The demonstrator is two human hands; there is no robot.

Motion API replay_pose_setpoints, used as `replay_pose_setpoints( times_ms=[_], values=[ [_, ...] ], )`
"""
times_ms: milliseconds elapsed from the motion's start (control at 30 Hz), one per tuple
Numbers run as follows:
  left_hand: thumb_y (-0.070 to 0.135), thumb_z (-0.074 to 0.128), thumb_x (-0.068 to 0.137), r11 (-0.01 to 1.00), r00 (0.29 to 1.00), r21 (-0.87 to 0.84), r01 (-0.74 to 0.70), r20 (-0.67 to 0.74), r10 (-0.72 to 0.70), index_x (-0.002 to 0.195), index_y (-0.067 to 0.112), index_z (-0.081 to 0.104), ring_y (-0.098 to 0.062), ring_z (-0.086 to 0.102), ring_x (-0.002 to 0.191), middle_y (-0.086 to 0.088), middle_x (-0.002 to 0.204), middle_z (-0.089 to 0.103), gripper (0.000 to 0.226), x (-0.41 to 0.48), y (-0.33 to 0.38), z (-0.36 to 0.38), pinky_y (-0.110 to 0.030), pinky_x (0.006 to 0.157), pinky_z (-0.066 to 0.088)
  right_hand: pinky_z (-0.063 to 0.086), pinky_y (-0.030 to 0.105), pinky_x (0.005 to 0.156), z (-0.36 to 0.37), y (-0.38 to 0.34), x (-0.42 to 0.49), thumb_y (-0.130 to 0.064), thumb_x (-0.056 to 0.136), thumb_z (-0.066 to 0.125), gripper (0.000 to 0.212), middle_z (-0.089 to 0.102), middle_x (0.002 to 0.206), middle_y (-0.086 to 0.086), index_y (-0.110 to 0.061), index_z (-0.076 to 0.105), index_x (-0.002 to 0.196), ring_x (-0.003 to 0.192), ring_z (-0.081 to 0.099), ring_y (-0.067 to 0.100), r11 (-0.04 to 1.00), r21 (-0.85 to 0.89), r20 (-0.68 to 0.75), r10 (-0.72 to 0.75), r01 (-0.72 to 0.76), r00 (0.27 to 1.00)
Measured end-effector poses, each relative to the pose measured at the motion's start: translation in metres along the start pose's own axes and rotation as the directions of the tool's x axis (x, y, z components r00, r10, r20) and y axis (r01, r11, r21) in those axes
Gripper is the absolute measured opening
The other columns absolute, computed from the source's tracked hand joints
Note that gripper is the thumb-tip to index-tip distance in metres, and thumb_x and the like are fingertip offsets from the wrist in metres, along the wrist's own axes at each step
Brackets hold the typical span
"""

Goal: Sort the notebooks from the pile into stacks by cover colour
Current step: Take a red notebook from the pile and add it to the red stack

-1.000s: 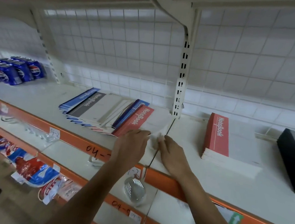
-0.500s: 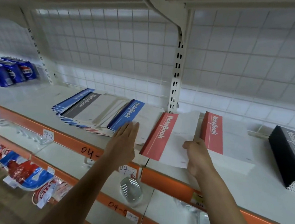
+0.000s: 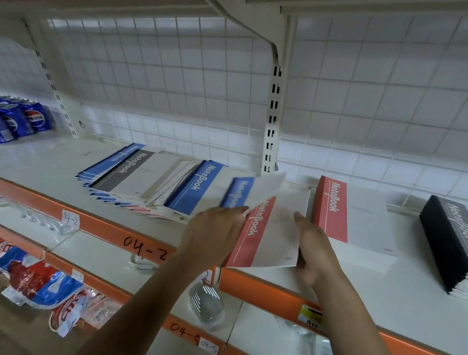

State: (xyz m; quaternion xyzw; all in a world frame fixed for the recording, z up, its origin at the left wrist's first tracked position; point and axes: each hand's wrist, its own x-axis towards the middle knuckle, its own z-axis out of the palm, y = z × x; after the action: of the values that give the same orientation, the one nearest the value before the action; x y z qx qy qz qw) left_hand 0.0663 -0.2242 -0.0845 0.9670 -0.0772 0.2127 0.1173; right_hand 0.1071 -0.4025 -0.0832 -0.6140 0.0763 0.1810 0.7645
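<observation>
A fanned pile of notebooks with blue, grey and red covers lies on the white shelf. My left hand pinches a blurred blue notebook by its near corner, raised just right of the pile. My right hand holds a red notebook by its right edge, thumb on top, at the shelf's front. Right of it lies the red stack, and further right the black stack.
Blue soda cans stand at the shelf's far left. A slotted metal upright rises behind the notebooks, before a wire grid back. The orange shelf edge runs along the front; packets lie on lower shelves.
My left hand went from lying flat on the pile to lifting a blue notebook off it toward the right. The red notebook stays in my right hand, slightly nearer the shelf front.
</observation>
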Motion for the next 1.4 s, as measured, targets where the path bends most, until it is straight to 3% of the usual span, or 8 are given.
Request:
replay_pose_setpoints(
  times_ms=[67, 167, 300, 433, 700, 867, 1167, 1400],
  values=[
    [0.032, 0.042, 0.099, 0.983, 0.988, -0.126, -0.135, 0.062, 0.144, 0.130, 0.021, 0.055, -0.006, 0.055, 0.083, -0.003, 0.106, 0.067, 0.035, -0.004, 0.010, 0.005, -0.019, 0.074, 0.045, 0.055, 0.032, 0.067, 0.001, 0.000, 0.002, -0.035, 0.098, 0.046, 0.029, 0.073, 0.091, 0.009, -0.012, 0.063, 0.103, 0.084, 0.070, 0.025, 1.000, 0.012, 0.008, -0.019, 0.019, 1.000],
    [0.045, 0.052, 0.091, 0.954, 0.966, -0.260, -0.151, 0.168, 0.199, 0.125, 0.029, 0.059, 0.001, 0.054, 0.084, 0.008, 0.102, 0.067, 0.038, -0.010, 0.007, 0.017, -0.019, 0.075, 0.047, 0.056, 0.036, 0.072, -0.005, 0.000, 0.003, -0.013, 0.097, 0.047, 0.021, 0.070, 0.092, 0.011, -0.002, 0.058, 0.111, 0.083, 0.068, 0.027, 0.999, -0.037, -0.030, -0.035, 0.034, 0.999],
    [0.058, 0.058, 0.082, 0.917, 0.946, -0.396, 0.046, 0.313, 0.087, 0.127, 0.031, 0.057, 0.004, 0.049, 0.113, 0.016, 0.121, 0.058, 0.054, -0.012, 0.000, 0.019, -0.016, 0.091, 0.046, 0.055, 0.036, 0.063, -0.013, -0.001, 0.000, 0.007, 0.092, 0.039, 0.031, 0.068, 0.100, 0.010, -0.004, 0.056, 0.114, 0.086, 0.066, 0.027, 0.997, -0.062, -0.033, -0.054, 0.052, 0.998],
    [0.042, 0.054, 0.092, 0.928, 0.970, -0.353, 0.115, 0.243, -0.028, 0.136, 0.019, 0.048, -0.008, 0.050, 0.121, 0.005, 0.132, 0.054, 0.050, -0.004, -0.004, 0.026, -0.024, 0.097, 0.046, 0.053, 0.033, 0.058, -0.017, -0.002, -0.001, 0.009, 0.093, 0.037, 0.034, 0.068, 0.094, 0.002, -0.015, 0.060, 0.100, 0.081, 0.066, 0.020, 0.991, -0.056, -0.024, -0.119, 0.117, 0.993],
    [0.038, 0.054, 0.092, 0.832, 0.942, -0.445, 0.331, 0.211, -0.261, 0.144, 0.015, 0.029, -0.003, 0.052, 0.103, 0.002, 0.132, 0.053, 0.062, 0.004, 0.005, 0.031, -0.016, 0.075, 0.052, 0.056, 0.034, 0.069, -0.026, -0.005, -0.006, 0.008, 0.086, 0.054, 0.033, 0.072, 0.101, 0.001, -0.014, 0.063, 0.109, 0.088, 0.069, 0.021, 0.968, -0.009, -0.087, -0.252, 0.252, 0.964],
    [0.031, 0.058, 0.092, 0.770, 0.924, -0.513, 0.380, 0.165, -0.345, 0.133, 0.018, 0.043, 0.004, 0.058, 0.075, 0.014, 0.094, 0.059, 0.045, 0.008, 0.003, 0.027, -0.005, 0.058, 0.045, 0.056, 0.027, 0.064, -0.028, -0.013, -0.008, -0.001, 0.088, 0.059, 0.023, 0.074, 0.098, -0.003, -0.014, 0.066, 0.106, 0.084, 0.071, 0.016, 0.939, 0.022, -0.092, -0.340, 0.344, 0.936],
    [0.015, 0.050, 0.095, 0.777, 0.803, -0.336, 0.533, -0.090, -0.590, 0.134, 0.007, 0.041, -0.029, 0.056, 0.110, -0.015, 0.124, 0.051, 0.041, 0.025, -0.059, 0.023, -0.038, 0.077, 0.053, 0.054, 0.022, 0.072, -0.028, -0.017, -0.005, -0.010, 0.096, 0.051, 0.022, 0.071, 0.104, -0.008, -0.016, 0.063, 0.113, 0.089, 0.068, 0.008, 0.907, -0.048, -0.184, -0.420, 0.419, 0.889],
    [0.013, 0.051, 0.094, 0.863, 0.850, -0.092, 0.496, -0.150, -0.504, 0.128, 0.000, 0.044, -0.033, 0.053, 0.108, -0.022, 0.119, 0.051, 0.037, 0.028, -0.075, 0.023, -0.043, 0.084, 0.051, 0.054, 0.032, 0.082, -0.016, -0.007, 0.012, -0.008, 0.091, 0.058, 0.033, 0.067, 0.109, -0.001, -0.014, 0.053, 0.123, 0.097, 0.065, 0.016, 0.884, -0.269, -0.142, -0.430, 0.383, 0.892]
  ],
)
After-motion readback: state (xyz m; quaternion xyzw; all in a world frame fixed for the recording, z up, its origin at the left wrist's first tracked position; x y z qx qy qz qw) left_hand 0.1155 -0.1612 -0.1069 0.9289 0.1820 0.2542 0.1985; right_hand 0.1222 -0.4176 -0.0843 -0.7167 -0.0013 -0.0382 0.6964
